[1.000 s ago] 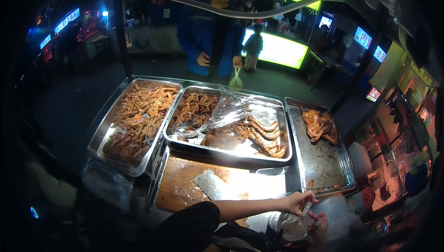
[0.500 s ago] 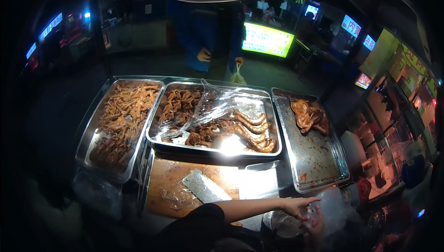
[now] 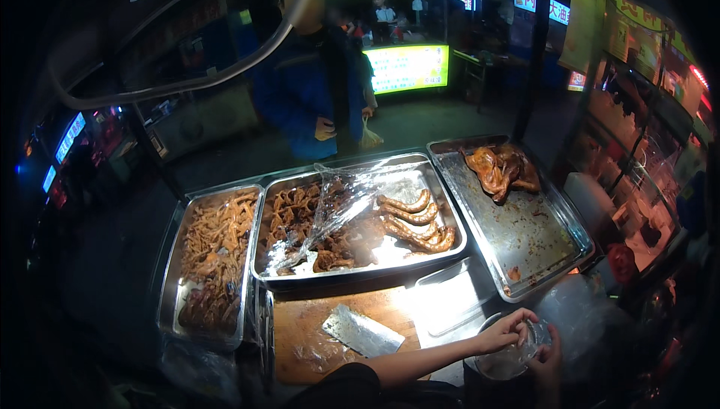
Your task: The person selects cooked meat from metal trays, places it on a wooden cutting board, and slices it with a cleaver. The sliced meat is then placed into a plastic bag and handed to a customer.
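Observation:
My left hand (image 3: 504, 333) reaches across from the lower middle, fingers bent and pinched on thin clear plastic (image 3: 535, 338). My right hand (image 3: 546, 358) grips the other side of this crumpled, see-through piece; whether it is a bag or a glove I cannot tell. Both hands are over a round metal pot (image 3: 501, 365), partly hidden by my left forearm. Left of them, a broad cleaver (image 3: 364, 331) lies flat on a wooden cutting board (image 3: 300, 311). A shiny metal tray (image 3: 452, 300), washed out by glare, sits between board and pot.
A left tray (image 3: 169, 296) holds brown feet-like pieces. The middle tray (image 3: 360, 274) has dark meat and long curved pieces under partial plastic film (image 3: 337, 210). Browned poultry (image 3: 499, 169) lies in the right tray (image 3: 536, 248). A person in blue (image 3: 300, 109) stands beyond.
The view has tilted up and shifted, so the trays appear further right and lower. My hands have stayed together on the clear plastic, my left fingers now more curled.

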